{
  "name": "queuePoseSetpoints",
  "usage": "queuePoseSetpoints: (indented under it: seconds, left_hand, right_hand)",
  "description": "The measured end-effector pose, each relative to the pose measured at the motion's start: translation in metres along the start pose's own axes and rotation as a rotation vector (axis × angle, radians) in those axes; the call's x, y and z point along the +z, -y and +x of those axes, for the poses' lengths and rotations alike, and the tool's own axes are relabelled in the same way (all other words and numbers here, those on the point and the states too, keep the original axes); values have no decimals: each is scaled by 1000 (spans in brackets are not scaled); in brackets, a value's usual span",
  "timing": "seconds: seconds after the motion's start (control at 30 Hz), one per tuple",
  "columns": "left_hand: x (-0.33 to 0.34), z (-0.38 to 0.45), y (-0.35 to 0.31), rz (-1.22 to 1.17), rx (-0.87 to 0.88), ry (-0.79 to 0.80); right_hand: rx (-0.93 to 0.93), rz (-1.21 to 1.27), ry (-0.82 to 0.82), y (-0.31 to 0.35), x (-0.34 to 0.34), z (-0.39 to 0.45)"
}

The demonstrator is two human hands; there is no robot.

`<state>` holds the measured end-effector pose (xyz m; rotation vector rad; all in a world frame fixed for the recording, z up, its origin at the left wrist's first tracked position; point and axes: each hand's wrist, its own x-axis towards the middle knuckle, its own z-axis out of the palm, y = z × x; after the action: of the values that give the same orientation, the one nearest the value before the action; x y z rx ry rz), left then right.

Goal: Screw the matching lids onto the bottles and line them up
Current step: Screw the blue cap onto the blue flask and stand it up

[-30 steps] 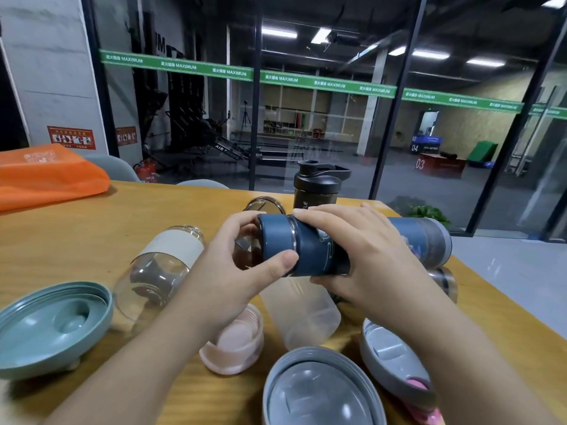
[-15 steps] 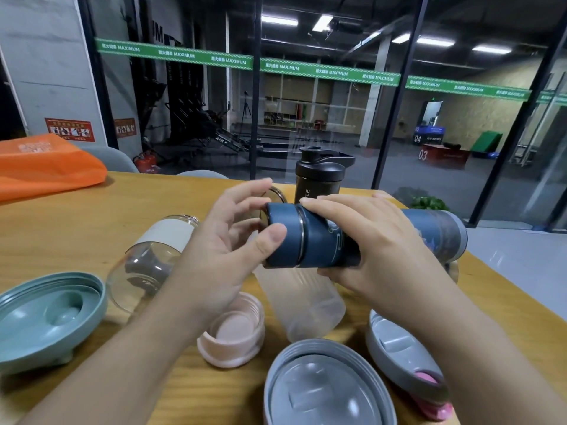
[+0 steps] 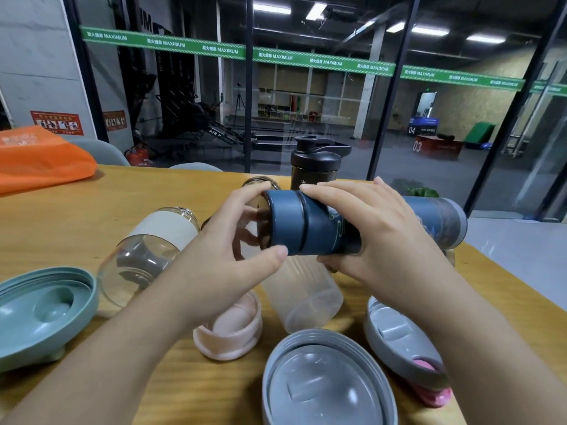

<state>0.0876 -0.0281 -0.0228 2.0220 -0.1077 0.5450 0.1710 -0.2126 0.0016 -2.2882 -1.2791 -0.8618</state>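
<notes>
I hold a dark blue bottle point(image 3: 435, 222) sideways above the wooden table point(image 3: 76, 216). My right hand point(image 3: 377, 237) grips its middle. My left hand point(image 3: 224, 256) has thumb and fingers curled round the blue lid point(image 3: 283, 223) on the bottle's left end. A black shaker bottle point(image 3: 316, 162) with its lid on stands upright behind. A clear glass bottle with a white band point(image 3: 147, 250) and a frosted plastic bottle point(image 3: 303, 296) lie uncapped on the table.
Loose lids lie near the front edge: a teal one point(image 3: 40, 311) at left, a pink cap point(image 3: 228, 329), a grey one point(image 3: 325, 384) and a grey-and-pink one point(image 3: 405, 342) at right. An orange bag point(image 3: 40, 157) sits far left. Glass walls stand behind the table.
My left hand's fingers have shifted round the blue lid, with the thumb moving under it. The bottle has risen slightly and stays sideways in my right hand.
</notes>
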Motion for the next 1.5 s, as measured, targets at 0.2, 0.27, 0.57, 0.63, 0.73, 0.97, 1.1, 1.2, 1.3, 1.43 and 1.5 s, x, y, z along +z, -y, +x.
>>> queuePoseSetpoints:
  seconds: [0.2,0.27,0.57,0.63,0.73,0.97,1.1,1.2,1.3,1.43,1.5]
  left_hand:
    - [2,-1,-1,-137,153,-26]
    - [2,0,-2,-206,205,-60]
    - [2,3,-4,-246,75,-217]
    - [3,4,-4,-146,-38,-165]
    - [7,1,-4,-66,-95,-106]
    - [4,-3,-5,-6,25,-42]
    - [5,-7,-9,-56,172,-32]
    - [4,-7,-9,-80,290,-85]
    - [3,-6,-11,-147,331,-160]
    - [3,-3,-10,-229,253,-265]
    - [3,0,-8,-224,125,-281]
  right_hand:
    - [-6,-12,2,1,-1,0]
    - [-10,-24,1,1,-1,0]
    - [-15,-28,16,3,-2,0]
    - [-17,-30,17,4,-2,0]
    - [-23,-33,18,5,-2,0]
    - [-18,-13,18,4,-3,0]
    - [-28,-13,17,4,-2,-1]
    - [-33,-8,16,5,-2,0]
    - [-42,-1,13,6,-3,0]
    - [-58,-7,-1,8,-2,0]
    - [-62,-14,-4,8,-1,0]
